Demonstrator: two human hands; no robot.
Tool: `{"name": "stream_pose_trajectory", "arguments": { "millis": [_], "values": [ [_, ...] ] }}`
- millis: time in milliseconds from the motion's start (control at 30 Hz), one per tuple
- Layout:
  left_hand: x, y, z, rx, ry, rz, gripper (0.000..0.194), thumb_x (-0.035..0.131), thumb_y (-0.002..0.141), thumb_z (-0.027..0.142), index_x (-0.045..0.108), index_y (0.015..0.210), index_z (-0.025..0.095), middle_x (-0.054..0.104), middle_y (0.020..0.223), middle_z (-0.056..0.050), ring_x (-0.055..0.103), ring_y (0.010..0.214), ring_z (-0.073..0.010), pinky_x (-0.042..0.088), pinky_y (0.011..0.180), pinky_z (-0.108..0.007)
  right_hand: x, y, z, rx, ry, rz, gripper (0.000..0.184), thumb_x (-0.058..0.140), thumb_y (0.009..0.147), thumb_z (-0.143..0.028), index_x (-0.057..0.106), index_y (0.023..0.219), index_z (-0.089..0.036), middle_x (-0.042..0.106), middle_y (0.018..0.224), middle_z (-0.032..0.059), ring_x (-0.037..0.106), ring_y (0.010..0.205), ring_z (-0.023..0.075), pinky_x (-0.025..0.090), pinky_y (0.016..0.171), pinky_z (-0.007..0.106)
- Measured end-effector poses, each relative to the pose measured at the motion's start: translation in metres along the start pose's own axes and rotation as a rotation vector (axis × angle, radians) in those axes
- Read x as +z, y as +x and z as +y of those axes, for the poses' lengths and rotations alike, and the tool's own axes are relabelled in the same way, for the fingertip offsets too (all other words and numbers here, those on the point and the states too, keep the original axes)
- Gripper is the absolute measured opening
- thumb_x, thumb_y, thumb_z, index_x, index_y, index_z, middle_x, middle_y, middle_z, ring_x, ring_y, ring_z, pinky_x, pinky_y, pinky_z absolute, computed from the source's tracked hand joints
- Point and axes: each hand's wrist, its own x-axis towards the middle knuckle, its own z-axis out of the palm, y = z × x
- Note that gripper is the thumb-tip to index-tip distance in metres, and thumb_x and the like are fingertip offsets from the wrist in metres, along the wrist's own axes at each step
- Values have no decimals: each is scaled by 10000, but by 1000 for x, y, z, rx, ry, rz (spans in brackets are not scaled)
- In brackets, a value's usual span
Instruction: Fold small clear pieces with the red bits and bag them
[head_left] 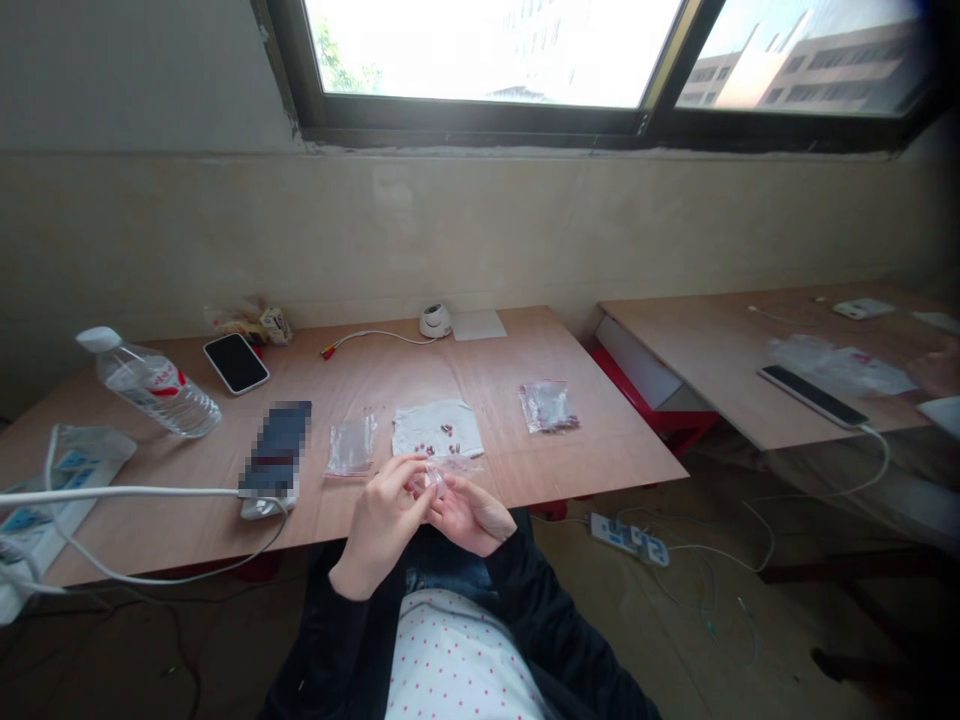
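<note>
Both hands meet at the table's front edge around a small clear plastic bag (436, 482). My left hand (386, 515) pinches it from the left, and my right hand (471, 510) grips its right side with bent fingers. What the bag contains is too small to make out. Just beyond them lies a white cloth (420, 425) with several tiny reddish, metallic-looking pieces (448, 429) on it. Left of the cloth is a stack of flat clear bags (351, 446). To the right sits a pile of filled clear bags (549, 407).
A water bottle (154, 385), a phone (236, 363) and a blurred-out device (277, 450) with a white cable stand left. At the back are a dome camera (435, 321) and white paper (480, 325). A second table (720, 370) and a power strip (628, 538) are right.
</note>
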Motion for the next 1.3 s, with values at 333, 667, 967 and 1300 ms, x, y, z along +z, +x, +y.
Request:
{"name": "stream_pose_trajectory", "arguments": {
  "millis": [333, 667, 967, 1300],
  "values": [
    [1, 10, -8, 11, -25, 59, 99, 521, 815, 256, 587, 826, 184, 604, 1010, -62, 577, 960, -184, 468, 807, -305, -6, 17, -30, -140, -172, 249, 286, 666, 701, -132, 551, 963, -133, 652, 947, 57, 621, 887, 125, 486, 775, 218],
    [38, 36, -70, -21, 301, 52, 401, 549, 785, 345, 495, 1137, 159, 565, 1164, -134, 512, 1110, -262, 400, 921, -404, -38, 74, -61, -495, -758, 605, 519, 778, 502, -244, 508, 936, -152, 625, 750, 11, 614, 677, 153, 469, 598, 258],
    [62, 37, -93, -46, 443, -77, 561, 495, 804, 317, 360, 1292, 76, 385, 1359, -210, 327, 1280, -294, 248, 1043, -442, -48, 91, -40, -709, -1600, 589, 278, 619, 608, -204, 512, 863, -182, 576, 779, 41, 548, 759, 210, 439, 714, 340],
    [64, 31, -107, -46, 415, -98, 539, 487, 811, 342, 382, 1282, 102, 387, 1361, -199, 318, 1287, -293, 257, 1042, -454, -55, 93, -43, -669, -1752, 582, 219, 632, 598, -232, 534, 789, -187, 564, 775, 53, 514, 805, 236, 410, 765, 360]
  ]
}}
